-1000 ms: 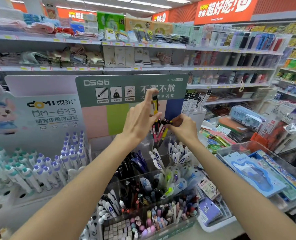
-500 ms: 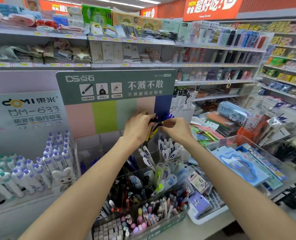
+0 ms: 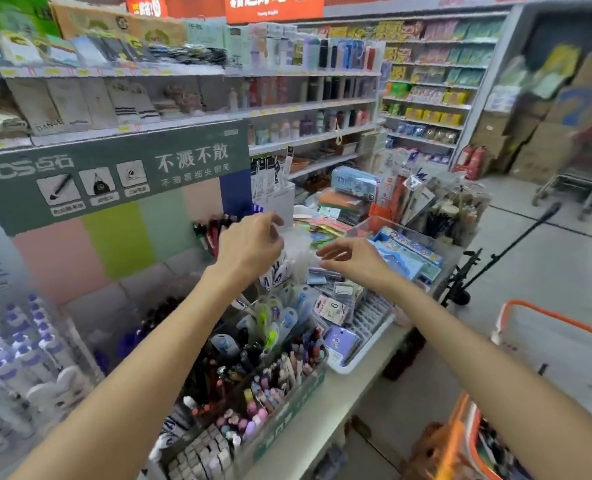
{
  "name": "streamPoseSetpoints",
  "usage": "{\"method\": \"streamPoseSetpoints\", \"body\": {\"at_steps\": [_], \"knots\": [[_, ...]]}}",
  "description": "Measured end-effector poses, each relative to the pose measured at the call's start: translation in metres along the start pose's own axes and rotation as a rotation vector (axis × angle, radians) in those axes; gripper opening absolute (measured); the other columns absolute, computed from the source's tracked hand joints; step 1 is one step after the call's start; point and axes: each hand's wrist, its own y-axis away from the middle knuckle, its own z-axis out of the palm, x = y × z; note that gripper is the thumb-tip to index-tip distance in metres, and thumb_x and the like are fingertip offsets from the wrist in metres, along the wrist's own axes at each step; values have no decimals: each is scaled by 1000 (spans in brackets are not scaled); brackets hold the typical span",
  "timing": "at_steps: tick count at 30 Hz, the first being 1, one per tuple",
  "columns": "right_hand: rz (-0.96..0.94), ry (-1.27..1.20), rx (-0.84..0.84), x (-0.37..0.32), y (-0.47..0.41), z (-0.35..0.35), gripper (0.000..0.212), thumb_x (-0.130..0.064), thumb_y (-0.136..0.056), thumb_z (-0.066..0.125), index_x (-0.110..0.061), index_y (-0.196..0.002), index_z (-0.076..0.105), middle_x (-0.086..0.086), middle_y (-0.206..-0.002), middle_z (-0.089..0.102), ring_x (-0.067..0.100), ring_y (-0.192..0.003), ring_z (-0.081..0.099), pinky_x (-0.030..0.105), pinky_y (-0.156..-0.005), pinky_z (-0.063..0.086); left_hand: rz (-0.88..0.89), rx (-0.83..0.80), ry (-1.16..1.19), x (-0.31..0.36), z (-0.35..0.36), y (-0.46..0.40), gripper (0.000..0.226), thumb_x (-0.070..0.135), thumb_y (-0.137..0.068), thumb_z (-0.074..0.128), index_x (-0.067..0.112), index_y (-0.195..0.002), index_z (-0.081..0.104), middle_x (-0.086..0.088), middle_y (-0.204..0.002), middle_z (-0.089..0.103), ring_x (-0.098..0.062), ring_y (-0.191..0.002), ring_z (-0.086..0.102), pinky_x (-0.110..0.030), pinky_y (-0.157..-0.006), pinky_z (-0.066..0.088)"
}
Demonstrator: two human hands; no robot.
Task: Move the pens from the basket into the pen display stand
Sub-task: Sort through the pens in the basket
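Head view. Landmark: the pen display stand (image 3: 246, 344), a tiered clear rack below the green header card (image 3: 114, 168).

Pens (image 3: 211, 230): a cluster of red and dark pens stands in the top rear tier of the stand, just under the card. Their long axes run near upright, leaning slightly.

Left hand (image 3: 249, 244): it sits just right of that cluster, over the upper tier of the stand. The fingers are curled in towards the thumb. Motion blur hides whether they pinch anything, so the grip cannot be told.

Right hand (image 3: 350, 258): it lies right of the stand's top tier, apart from the pens. The fingers are loosely spread and slightly bent, and no pen shows in them.

Basket (image 3: 474, 441): an orange-rimmed basket lies at lower right, well away from the stand, on the right arm's side. Its contents are too blurred to identify.

Governing relation: the supply lies down and to the right of both hands, and the right hand is the nearer. The next pick-up therefore probably falls to the right hand, reaching back towards the basket
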Motion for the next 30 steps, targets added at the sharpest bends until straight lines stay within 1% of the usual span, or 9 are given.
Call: {"method": "streamPoseSetpoints", "body": {"at_steps": [5, 8, 11, 16, 19, 23, 26, 28, 30], "knots": [[172, 47, 88, 58, 75, -47, 11, -14, -85, 70, -22, -92, 69, 3, -94, 69, 15, -89, 64, 30, -85, 51, 180, -245, 136, 73, 54, 8, 29, 28, -91, 57, 25, -119, 61, 9, -108, 67, -19, -100, 62, -31, -77, 47], [285, 39, 136, 95, 128, -75, 17, -10, -85, 68, -27, -84, 69, -4, -87, 69, -5, -74, 62, 25, -79, 49, 266, -368, 191, 121, 94, 21, 27, 26, -90, 56, 26, -117, 62, 9, -109, 68, -19, -102, 62, -30, -81, 49], [418, 13, 248, 132, 185, -105, 14, 0, -87, 62, -3, -99, 69, 13, -93, 68, -13, -57, 56, 15, -68, 45, 360, -486, 207, 178, 137, 39, 26, 25, -89, 56, 25, -114, 63, 7, -111, 68, -20, -103, 62, -29, -77, 46], [584, 2, 343, 182, 257, -137, 21, 1, -90, 59, 5, -109, 65, 20, -104, 67, 21, -89, 65, 17, -72, 47, 442, -636, 213, 248, 197, 74, 27, 27, -88, 57, 28, -114, 64, 7, -113, 68, -19, -107, 61, -32, -88, 50], [661, -20, 339, 226, 291, -160, 19, -3, -91, 59, 2, -107, 67, 17, -105, 68, 17, -86, 64, 14, -71, 47, 451, -746, 191, 289, 242, 94, 27, 30, -87, 57, 30, -113, 63, 4, -113, 68, -22, -107, 62, -34, -89, 49], [783, -86, 298, 291, 322, -189, 20, -13, -93, 59, -7, -110, 67, 3, -116, 62, 16, -92, 63, 22, -81, 48, 419, -888, 153, 333, 304, 111, 28, 27, -91, 53, 26, -118, 62, 3, -116, 66, -23, -105, 61, -32, -85, 48], [841, -92, 230, 336, 335, -199, 18, -14, -93, 58, -10, -109, 67, 7, -115, 64, 11, -86, 60, 16, -72, 46, 356, -999, 141, 350, 346, 125, 29, 21, -93, 48, 16, -117, 64, -4, -118, 67, -27, -103, 63, -35, -84, 51], [892, -100, 168, 363, 339, -201, 21, -14, -93, 57, -9, -111, 66, 9, -121, 62, 16, -95, 60, 18, -73, 44, 287, -1068, 124, 357, 376, 134, 26, 17, -95, 44, 9, -107, 66, -11, -119, 65, -31, -102, 63, -32, -80, 50], [933, -106, 97, 394, 343, -199, 25, -16, -94, 56, -1, -113, 64, 17, -127, 60, 31, -110, 58, 20, -72, 45, 230, -1153, 71, 359, 407, 146, 26, 9, -96, 40, 1, -81, 59, -21, -98, 64, -33, -89, 62, -33, -72, 46]]}}
